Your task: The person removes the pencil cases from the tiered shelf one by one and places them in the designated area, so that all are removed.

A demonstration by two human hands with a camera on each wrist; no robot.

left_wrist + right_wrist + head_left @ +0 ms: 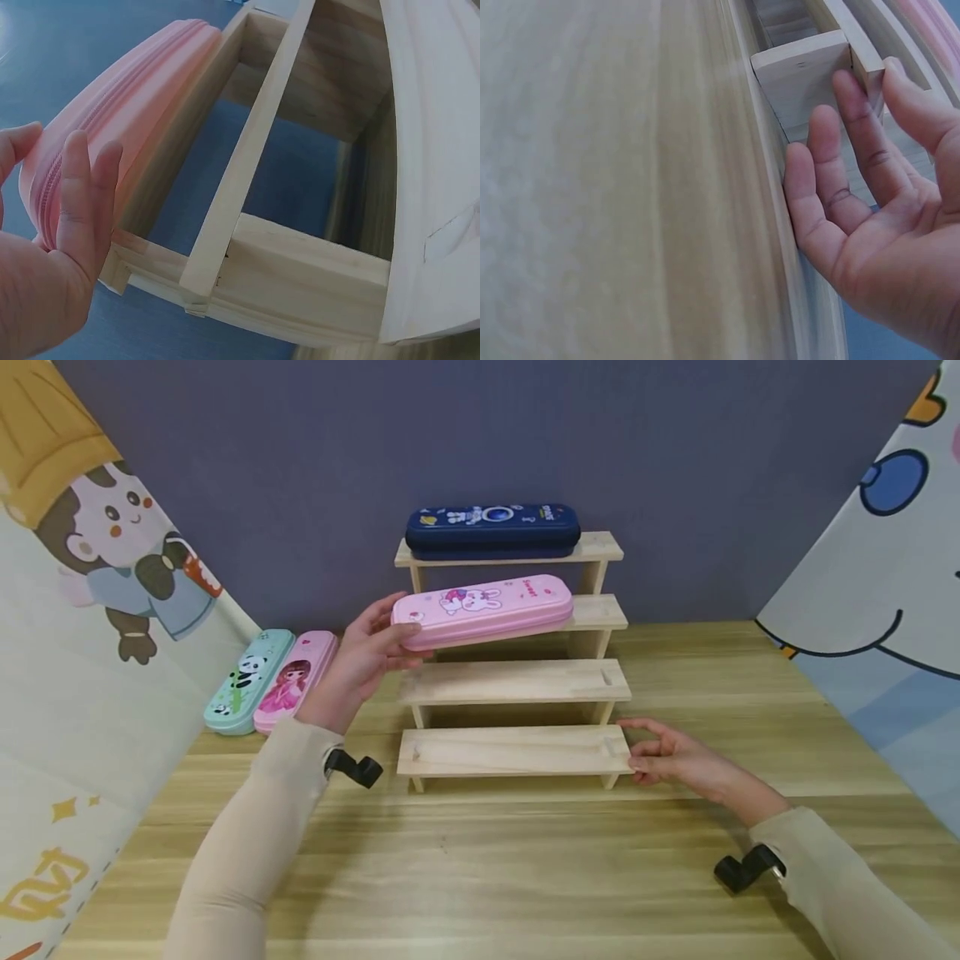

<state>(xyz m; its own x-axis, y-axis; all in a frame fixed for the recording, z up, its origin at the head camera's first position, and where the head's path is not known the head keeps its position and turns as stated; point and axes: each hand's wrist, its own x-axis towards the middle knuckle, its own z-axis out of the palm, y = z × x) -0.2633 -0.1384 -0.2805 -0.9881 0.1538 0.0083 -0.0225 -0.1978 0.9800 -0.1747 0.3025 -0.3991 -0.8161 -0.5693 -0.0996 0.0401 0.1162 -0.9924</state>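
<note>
My left hand (364, 653) grips the left end of a pink pencil case (483, 610) with a rabbit print. The case is slightly tilted, at the second step from the top of a wooden stepped shelf (517, 752). Its zipper side (112, 112) faces the left wrist camera; whether its underside touches the step I cannot tell. My right hand (686, 762) holds the right end of the lowest step between thumb and fingers, which the right wrist view shows around the board's edge (866, 64). On the top step lies a dark blue pencil case (492, 532) with a space print.
At the left of the wooden table (480, 877) lie a mint panda pencil case (250, 681) and a pink pencil case with a doll print (294, 681), side by side. A dark wall (480, 435) rises behind the shelf. Cartoon panels flank both sides.
</note>
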